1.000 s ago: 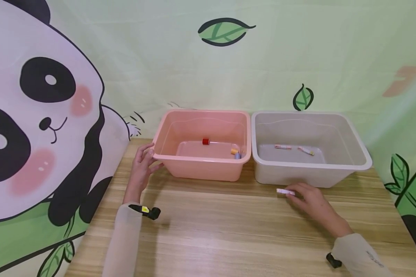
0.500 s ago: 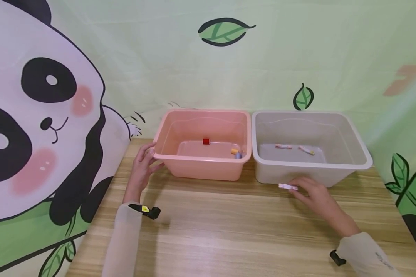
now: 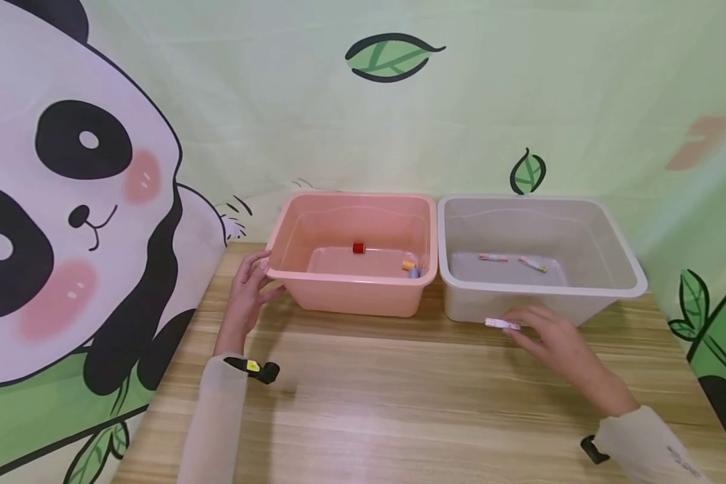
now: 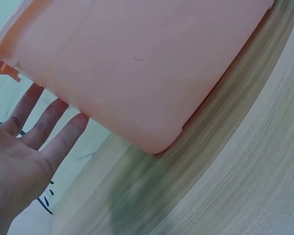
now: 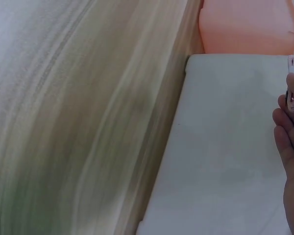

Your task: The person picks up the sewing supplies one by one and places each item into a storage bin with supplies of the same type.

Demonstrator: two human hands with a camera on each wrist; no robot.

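My right hand pinches a small, narrow white-and-pink piece between thumb and fingers, just in front of the grey tub. In the right wrist view the narrow piece has rounded ends and printed marks; its exact kind is unclear. Two similar pieces lie on the grey tub's floor, one pinkish and one with a yellowish end. Beside the pink tub, my left hand touches its left side. Its extended fingertips rest against the tub wall.
Inside the pink tub are a red cylinder, an orange piece and a blue-grey piece. Both tubs stand side by side at the back of the wooden table, against a panda-printed backdrop.
My right hand has risen slightly towards the grey tub's front wall, carrying the narrow piece, and its forearm has shifted right. The left hand stays at the pink tub.
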